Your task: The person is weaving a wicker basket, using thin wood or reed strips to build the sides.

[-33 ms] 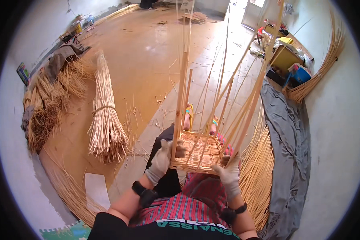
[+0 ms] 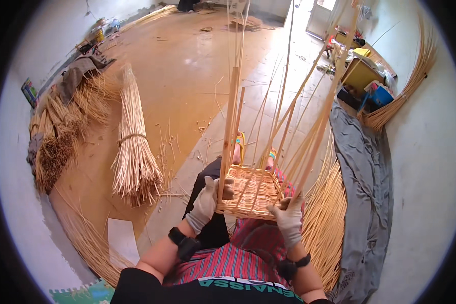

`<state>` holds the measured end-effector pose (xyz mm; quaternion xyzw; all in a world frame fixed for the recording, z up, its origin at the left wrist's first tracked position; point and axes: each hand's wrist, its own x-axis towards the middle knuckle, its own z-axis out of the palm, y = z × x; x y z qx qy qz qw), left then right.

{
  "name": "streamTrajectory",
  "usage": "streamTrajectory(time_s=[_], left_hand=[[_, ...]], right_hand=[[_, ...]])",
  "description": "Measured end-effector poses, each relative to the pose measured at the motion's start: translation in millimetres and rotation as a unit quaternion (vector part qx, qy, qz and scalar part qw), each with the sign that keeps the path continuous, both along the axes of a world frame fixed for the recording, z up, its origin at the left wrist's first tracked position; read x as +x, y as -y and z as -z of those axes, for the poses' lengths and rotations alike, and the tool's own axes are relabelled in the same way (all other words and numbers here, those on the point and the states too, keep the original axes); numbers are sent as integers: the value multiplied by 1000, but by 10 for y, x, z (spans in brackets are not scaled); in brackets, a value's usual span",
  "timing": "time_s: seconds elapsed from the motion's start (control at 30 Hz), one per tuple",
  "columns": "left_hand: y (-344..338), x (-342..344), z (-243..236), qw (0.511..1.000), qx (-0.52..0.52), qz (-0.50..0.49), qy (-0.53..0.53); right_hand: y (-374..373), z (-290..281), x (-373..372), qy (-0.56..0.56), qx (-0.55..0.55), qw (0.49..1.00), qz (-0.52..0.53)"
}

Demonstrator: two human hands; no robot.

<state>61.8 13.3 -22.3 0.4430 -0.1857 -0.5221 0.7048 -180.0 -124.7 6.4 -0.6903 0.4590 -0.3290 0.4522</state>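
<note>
A half-woven wicker basket (image 2: 252, 188) rests over my lap, its square bottom facing up at me. Tall stakes and thin rods rise from its edges, leaning away and to the right. My left hand (image 2: 205, 201), in a pale work glove, grips the near left corner beside a thick wooden stake (image 2: 230, 116). At the near right corner my gloved right hand (image 2: 289, 221) is closed around the rim and the foot of a long rod (image 2: 316, 144). Some fingertips of both hands are hidden behind stakes and rim.
A tied bundle of peeled rods (image 2: 134, 147) stands on the floor to the left, with darker bundles (image 2: 58, 147) by the wall. Loose rods (image 2: 325, 218) and a grey cloth (image 2: 362, 192) lie along my right. Farther right are boxes and a blue container (image 2: 381, 96).
Almost nothing differs. My right hand has shifted very slightly at the basket's corner, and the long rods on the right have swayed a little.
</note>
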Motion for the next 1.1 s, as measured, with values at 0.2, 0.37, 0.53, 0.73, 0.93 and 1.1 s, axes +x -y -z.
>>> streamTrajectory(time_s=[0.2, 0.37, 0.53, 0.73, 0.93, 1.1], left_hand=[[-80, -10, 123, 998, -18, -19, 57], [-112, -81, 125, 993, -71, -71, 61], [-215, -483, -419, 827, -28, -205, 523], [363, -1426, -488, 959, 56, 199, 193], [795, -1216, -401, 968, 98, 201, 113], [-18, -833, -859, 983, 88, 87, 137]], right_hand=[[-41, 198, 138, -142, -31, 984, 98], [45, 373, -58, 1, -15, 1000, -23], [14, 353, -324, 1, -234, 972, 26], [-183, 510, -436, 418, 145, 897, 12], [-100, 617, -551, 507, 218, 831, 63], [204, 625, -648, 402, 91, 904, 115]])
